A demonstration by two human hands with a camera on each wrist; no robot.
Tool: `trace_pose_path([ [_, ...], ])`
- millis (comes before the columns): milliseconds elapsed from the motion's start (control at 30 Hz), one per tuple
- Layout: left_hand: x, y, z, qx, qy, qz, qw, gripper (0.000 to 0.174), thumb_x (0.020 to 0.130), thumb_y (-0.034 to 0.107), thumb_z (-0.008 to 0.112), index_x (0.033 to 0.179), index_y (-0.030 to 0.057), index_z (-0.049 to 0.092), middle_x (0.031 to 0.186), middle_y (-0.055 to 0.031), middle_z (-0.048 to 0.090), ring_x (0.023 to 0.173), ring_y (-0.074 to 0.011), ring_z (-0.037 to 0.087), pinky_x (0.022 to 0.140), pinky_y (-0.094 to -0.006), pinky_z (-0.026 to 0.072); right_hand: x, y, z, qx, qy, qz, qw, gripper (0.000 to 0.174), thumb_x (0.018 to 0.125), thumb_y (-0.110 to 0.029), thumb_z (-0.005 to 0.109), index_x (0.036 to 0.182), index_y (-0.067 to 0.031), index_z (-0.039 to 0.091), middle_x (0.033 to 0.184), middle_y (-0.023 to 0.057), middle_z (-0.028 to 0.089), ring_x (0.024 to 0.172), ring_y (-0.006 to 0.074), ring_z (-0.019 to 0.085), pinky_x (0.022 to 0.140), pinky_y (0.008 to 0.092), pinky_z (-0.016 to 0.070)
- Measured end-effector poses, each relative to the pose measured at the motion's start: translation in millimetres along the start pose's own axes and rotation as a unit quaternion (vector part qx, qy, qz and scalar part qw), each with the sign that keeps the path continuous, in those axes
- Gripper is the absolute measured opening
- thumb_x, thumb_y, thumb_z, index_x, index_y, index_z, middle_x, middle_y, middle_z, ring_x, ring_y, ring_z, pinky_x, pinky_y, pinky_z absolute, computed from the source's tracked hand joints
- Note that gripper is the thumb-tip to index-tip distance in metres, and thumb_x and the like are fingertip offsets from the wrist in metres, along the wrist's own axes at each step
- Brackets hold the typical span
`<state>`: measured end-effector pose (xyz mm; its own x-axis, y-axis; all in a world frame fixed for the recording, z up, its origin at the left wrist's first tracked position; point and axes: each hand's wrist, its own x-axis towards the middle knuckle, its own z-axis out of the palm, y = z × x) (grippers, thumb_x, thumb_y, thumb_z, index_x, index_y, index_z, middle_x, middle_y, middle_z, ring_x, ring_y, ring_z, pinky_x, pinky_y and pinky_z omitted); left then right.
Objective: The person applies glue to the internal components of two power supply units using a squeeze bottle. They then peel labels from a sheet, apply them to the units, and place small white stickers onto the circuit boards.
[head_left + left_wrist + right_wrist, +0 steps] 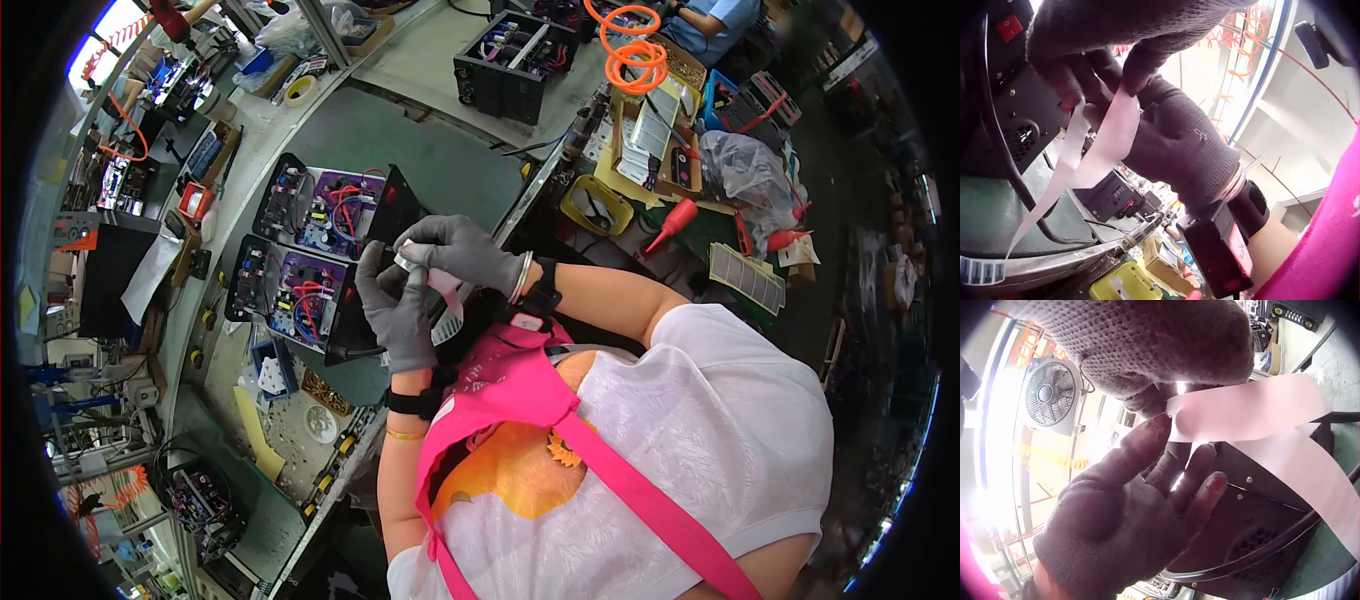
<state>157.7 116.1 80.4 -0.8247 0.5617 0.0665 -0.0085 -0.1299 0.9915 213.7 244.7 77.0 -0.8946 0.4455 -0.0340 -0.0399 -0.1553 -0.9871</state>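
Both hands wear grey knit gloves and meet over the front of two opened black device cases. My right hand (465, 250) pinches a pale label strip (445, 283), whose loose length hangs down in a loop. Fingertips of my left hand (398, 315) pinch at the strip's upper end, close against the right fingers. In the left wrist view, the strip's lower end carries small grey printed labels (982, 271). The pinched end is partly hidden by the gloves. Beside the hands, the upper case (325, 208) and lower case (297, 290) show circuit boards and red and blue wires.
A black cable (1013, 169) curves before a vented black panel (1254, 512). Right of the bench stand a yellow tray (597, 207) and a red bottle (672, 222). Another black device (510, 70) sits at the back, below a coiled orange hose (637, 70).
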Motion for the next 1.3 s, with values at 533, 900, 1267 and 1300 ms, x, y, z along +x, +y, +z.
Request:
trace_pose_path([
  [533,20.6,-5.3,10.7,0.078,0.018,0.039,0.996,0.019,0.089,0.007,0.064,0.107,0.0013,0.061,0.09,-0.0028,0.064,0.078,-0.0065,0.058,0.068,-0.0203,0.0486,16.7,8.6,-25.7,-0.006,-0.065,-0.026,0.998,0.022,0.09,-0.02,0.064,0.099,0.0007,0.066,0.087,0.0033,0.067,0.08,0.0073,0.059,0.074,0.0246,0.0485],
  [900,31.5,-19.1,9.7,0.11,0.036,0.075,0.99,0.017,0.087,0.008,0.065,0.102,0.0006,0.064,0.087,-0.0018,0.065,0.076,-0.0054,0.057,0.068,-0.0188,0.0468,30.0,16.0,-32.6,0.018,-0.092,-0.002,0.996,0.022,0.09,-0.021,0.064,0.098,0.0001,0.066,0.083,0.0007,0.066,0.077,0.0057,0.058,0.07,0.0228,0.0475],
  [1267,35.2,-22.3,3.2,0.052,0.045,0.013,0.998,0.021,0.085,0.003,0.065,0.105,0.0002,0.061,0.097,-0.0051,0.065,0.086,-0.0109,0.06,0.08,-0.0244,0.0483,38.1,17.8,-29.7,-0.011,-0.114,-0.035,0.993,0.021,0.09,-0.016,0.061,0.1,0.0008,0.065,0.089,0.0042,0.067,0.085,0.0097,0.06,0.079,0.026,0.0482],
  [1300,35.6,-22.4,3.8,0.05,0.049,0.013,0.997,0.021,0.085,0.003,0.065,0.105,0.0001,0.062,0.097,-0.0051,0.065,0.086,-0.011,0.06,0.08,-0.0245,0.0483,38.4,17.2,-29.0,-0.005,-0.111,-0.032,0.993,0.021,0.089,-0.017,0.061,0.1,0.0006,0.066,0.089,0.0053,0.067,0.084,0.0105,0.06,0.08,0.0269,0.0481],
])
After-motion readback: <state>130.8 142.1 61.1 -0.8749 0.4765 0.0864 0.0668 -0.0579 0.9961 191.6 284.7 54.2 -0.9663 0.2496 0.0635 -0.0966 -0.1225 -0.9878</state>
